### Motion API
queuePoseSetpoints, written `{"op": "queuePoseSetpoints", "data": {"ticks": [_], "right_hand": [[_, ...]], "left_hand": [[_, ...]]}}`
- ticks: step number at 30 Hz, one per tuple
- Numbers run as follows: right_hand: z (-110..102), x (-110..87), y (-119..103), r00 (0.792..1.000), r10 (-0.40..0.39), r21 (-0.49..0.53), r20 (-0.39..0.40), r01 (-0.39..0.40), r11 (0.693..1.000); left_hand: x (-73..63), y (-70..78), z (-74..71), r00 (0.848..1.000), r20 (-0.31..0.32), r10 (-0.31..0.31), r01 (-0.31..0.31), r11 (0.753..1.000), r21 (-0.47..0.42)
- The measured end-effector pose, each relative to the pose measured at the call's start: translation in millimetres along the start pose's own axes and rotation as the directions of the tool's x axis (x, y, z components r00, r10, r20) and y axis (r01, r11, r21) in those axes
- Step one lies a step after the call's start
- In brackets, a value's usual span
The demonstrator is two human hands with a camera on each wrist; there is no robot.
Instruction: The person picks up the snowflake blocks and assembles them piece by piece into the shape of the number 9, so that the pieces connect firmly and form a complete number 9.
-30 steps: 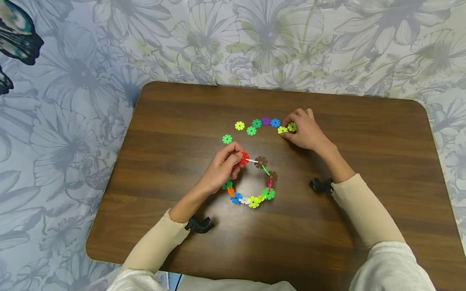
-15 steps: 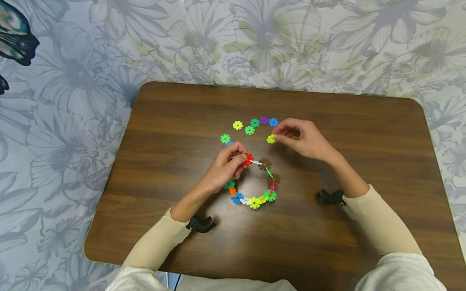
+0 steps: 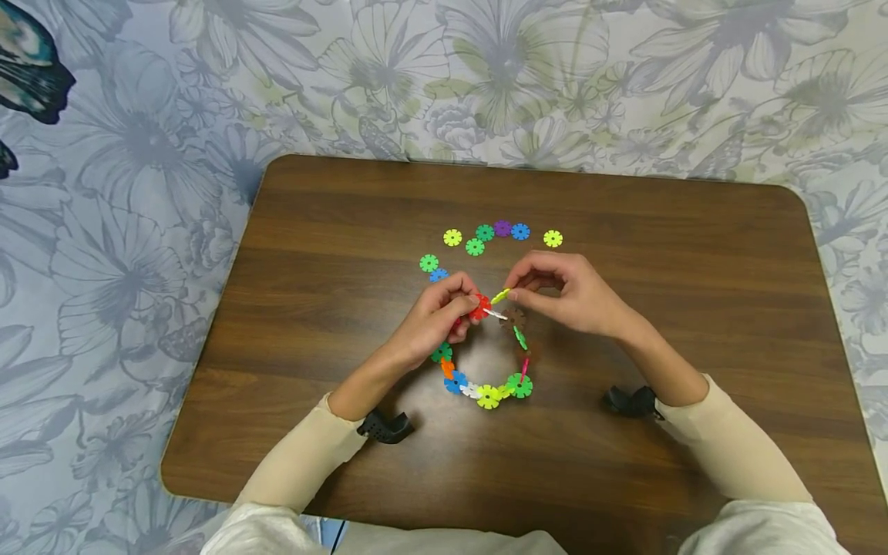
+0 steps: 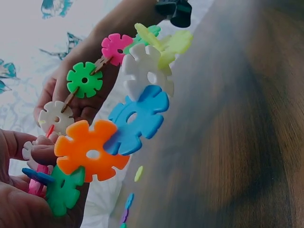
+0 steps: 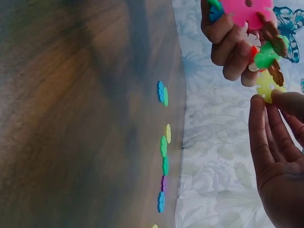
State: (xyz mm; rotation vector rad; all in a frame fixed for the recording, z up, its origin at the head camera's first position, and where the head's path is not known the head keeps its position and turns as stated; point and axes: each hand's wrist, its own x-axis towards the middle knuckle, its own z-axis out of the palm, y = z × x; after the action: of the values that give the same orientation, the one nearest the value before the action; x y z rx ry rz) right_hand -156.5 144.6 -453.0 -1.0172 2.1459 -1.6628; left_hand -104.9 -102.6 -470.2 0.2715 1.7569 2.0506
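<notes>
My left hand pinches a red flower-shaped interlocking disc, part of a linked loop of coloured discs. A white disc, seen nearly edge-on, joins it to a brown disc. Between the right hand's thumb and fingertips is a single yellow disc, turned edge-on, its tip right at the red disc. In the left wrist view the loop's orange disc and blue disc hang clear of the table beside the left fingers. The left hand hides part of the loop.
Loose discs lie on the wooden table beyond the hands: a yellow one at the right, a purple one amid blue and green ones, and a green one at the left. A patterned wall covering stands behind the table.
My right hand has picked up a yellow disc from the far row, brought it toward me and left to the red disc, and turned it edge-on. My left hand has shifted slightly right.
</notes>
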Motion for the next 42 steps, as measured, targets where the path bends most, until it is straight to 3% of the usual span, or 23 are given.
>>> {"op": "queuePoseSetpoints", "data": {"ticks": [7, 11, 15, 21, 32, 39, 42], "right_hand": [[8, -5.4, -4, 0.992, -0.108, -0.143, -0.064, 0.097, 0.985], [11, -8.4, -9, 0.982, -0.185, -0.289, -0.036, 0.167, 0.943], [11, -10.8, -15, 0.979, -0.203, -0.397, -0.011, 0.182, 0.9], [13, -12.6, -21, 0.974, -0.224, -0.452, 0.018, 0.208, 0.867], [22, -19.4, -16, 0.976, -0.215, -0.415, -0.015, 0.189, 0.89], [19, -14.5, -17, 0.976, -0.217, -0.375, 0.029, 0.211, 0.903], [19, -11.4, -15, 0.976, -0.218, -0.343, 0.025, 0.213, 0.915]], "left_hand": [[-0.5, 1.7, 0.6, 1.0, 0.015, -0.007, 0.007, 1.0, -0.007], [-1.0, 2.1, 1.3, 1.0, 0.022, -0.009, 0.01, 1.0, -0.001], [-1.0, 1.4, 2.8, 1.0, 0.029, -0.001, 0.001, 1.0, 0.008], [-1.7, -1.8, 6.2, 1.0, 0.022, 0.019, -0.02, 1.0, 0.015], [-2.5, -3.4, 12.1, 1.0, -0.004, 0.013, -0.013, 1.0, -0.009], [-6.2, 1.0, 7.7, 0.999, 0.004, -0.034, 0.034, 0.998, 0.052], [-7.5, 2.7, 4.8, 0.997, 0.038, -0.067, 0.063, 0.993, 0.1]]}}
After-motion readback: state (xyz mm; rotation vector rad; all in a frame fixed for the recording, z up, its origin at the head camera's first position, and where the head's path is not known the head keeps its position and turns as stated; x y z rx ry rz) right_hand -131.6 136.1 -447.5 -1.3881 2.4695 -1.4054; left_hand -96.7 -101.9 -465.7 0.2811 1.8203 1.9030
